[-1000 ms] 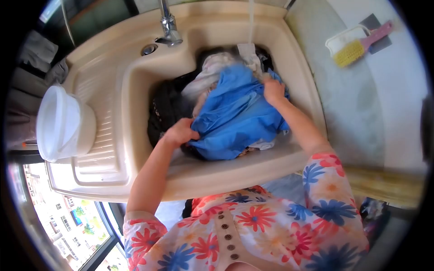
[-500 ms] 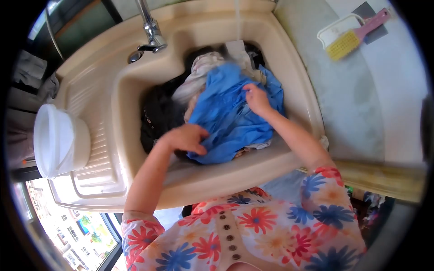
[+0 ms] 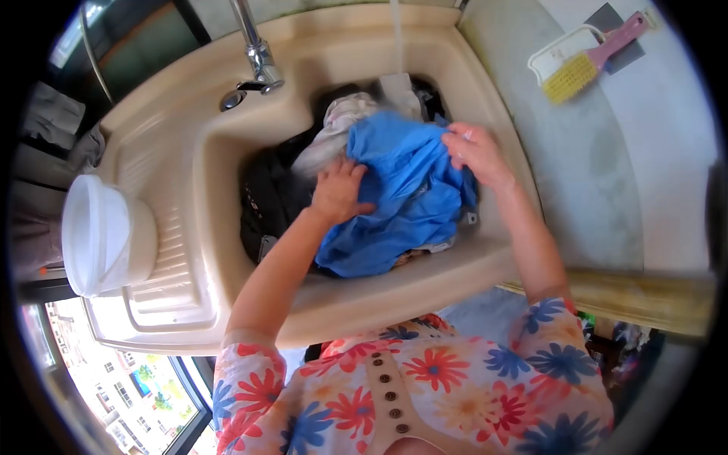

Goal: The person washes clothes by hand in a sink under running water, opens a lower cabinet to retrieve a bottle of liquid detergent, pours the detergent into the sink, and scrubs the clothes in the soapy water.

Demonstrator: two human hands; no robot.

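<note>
A blue cloth garment lies crumpled on top of other laundry in the beige sink. At its upper right edge, my right hand pinches the fabric between thumb and fingers. My left hand rests on the garment's left side with its fingers spread. Beneath and behind the blue cloth are a whitish patterned cloth and, on the left, a dark garment. Much of the pile underneath is hidden.
A chrome faucet stands at the sink's back left. A white bucket sits on the ribbed drainboard. On the right-hand ledge lies a yellow-bristled brush with a pink handle. A thin water stream falls at the back.
My right hand has moved right and slightly up, drawing the blue garment's upper edge with it. My left hand has shifted up and right from the lower left edge onto the cloth.
</note>
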